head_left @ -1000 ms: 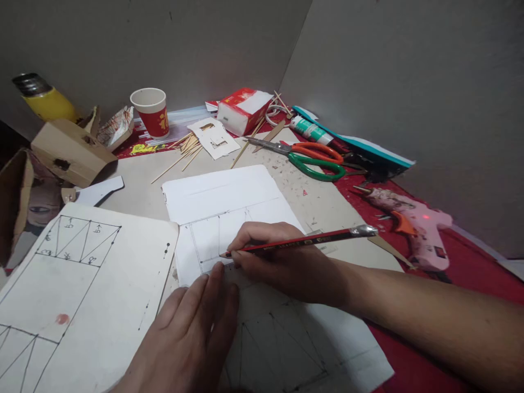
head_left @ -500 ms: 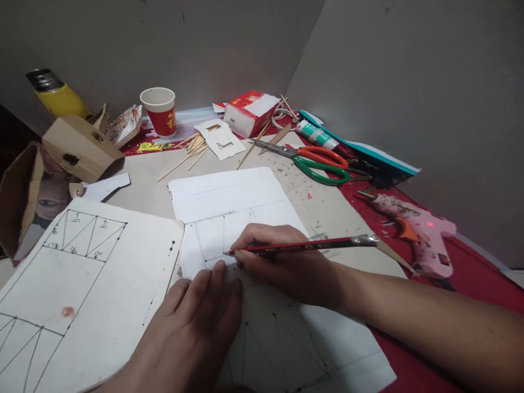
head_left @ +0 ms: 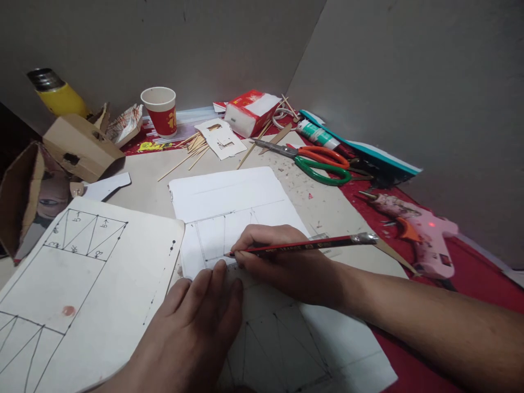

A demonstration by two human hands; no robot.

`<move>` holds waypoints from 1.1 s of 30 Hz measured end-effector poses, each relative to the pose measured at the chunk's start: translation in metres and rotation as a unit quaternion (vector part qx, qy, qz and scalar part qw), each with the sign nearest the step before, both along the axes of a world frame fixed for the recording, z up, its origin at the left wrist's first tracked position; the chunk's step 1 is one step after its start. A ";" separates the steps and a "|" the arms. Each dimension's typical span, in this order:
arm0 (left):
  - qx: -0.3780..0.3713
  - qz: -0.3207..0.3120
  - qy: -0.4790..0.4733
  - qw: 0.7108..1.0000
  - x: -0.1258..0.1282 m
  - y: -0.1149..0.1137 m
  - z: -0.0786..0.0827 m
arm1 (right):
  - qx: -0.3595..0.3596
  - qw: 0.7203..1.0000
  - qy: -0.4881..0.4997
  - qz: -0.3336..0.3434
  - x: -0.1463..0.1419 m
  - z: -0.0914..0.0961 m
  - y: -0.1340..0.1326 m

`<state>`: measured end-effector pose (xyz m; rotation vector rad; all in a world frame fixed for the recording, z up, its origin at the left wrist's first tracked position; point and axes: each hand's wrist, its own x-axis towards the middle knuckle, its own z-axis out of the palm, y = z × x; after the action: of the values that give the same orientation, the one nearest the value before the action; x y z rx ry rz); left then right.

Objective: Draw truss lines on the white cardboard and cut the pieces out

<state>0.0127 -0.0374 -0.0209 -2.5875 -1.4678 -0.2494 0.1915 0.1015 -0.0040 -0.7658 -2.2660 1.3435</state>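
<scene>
My right hand (head_left: 282, 262) is closed around a red and black pencil (head_left: 303, 245). The pencil's tip touches a white sheet (head_left: 229, 183) near the lower end of an upright line in a drawn rectangle. My left hand (head_left: 200, 316) lies over the same sheet, fingers stretched forward and pressed down just below the tip. Fine marks by its fingertips look like the edge of a clear ruler, mostly hidden by both hands. To the left rests a second sheet (head_left: 123, 284) with a truss-like drawing in dark lines and some written figures.
Scissors (head_left: 315, 164) and a pink glue gun (head_left: 421, 234) with a lit red light lie on the right. Farther back are a paper cup (head_left: 159, 117), thin wooden sticks (head_left: 192, 150) and a red-white packet (head_left: 251, 112). Cut cardboard (head_left: 82, 147) and a yellow bottle (head_left: 61, 98) stand at left.
The pencil tip has slid slightly down along the drawn line, and the pencil has rolled a little in my right hand. My left hand stays in place.
</scene>
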 end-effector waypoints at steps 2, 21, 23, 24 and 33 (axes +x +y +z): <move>-0.001 0.003 -0.002 1.000 0.000 -0.001 -0.001 | -0.002 1.000 -0.001 -0.004 0.000 0.000 0.000; 0.002 0.002 0.003 1.000 0.002 0.001 -0.001 | 0.013 1.000 0.011 0.000 -0.001 -0.001 0.000; -0.008 -0.009 0.008 1.000 0.001 0.001 0.003 | 0.008 1.000 0.013 0.004 0.000 0.000 0.000; -0.014 -0.017 0.011 1.000 0.000 0.000 0.005 | 0.005 1.000 0.019 0.004 0.001 0.001 0.000; -0.030 -0.039 0.106 0.993 -0.009 -0.018 0.012 | 0.063 0.994 0.077 -0.044 0.005 0.007 0.007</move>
<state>0.0037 -0.0551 -0.0091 -2.6265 -1.3222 0.0611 0.1965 0.1087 0.0032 -0.6875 -2.1472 1.1649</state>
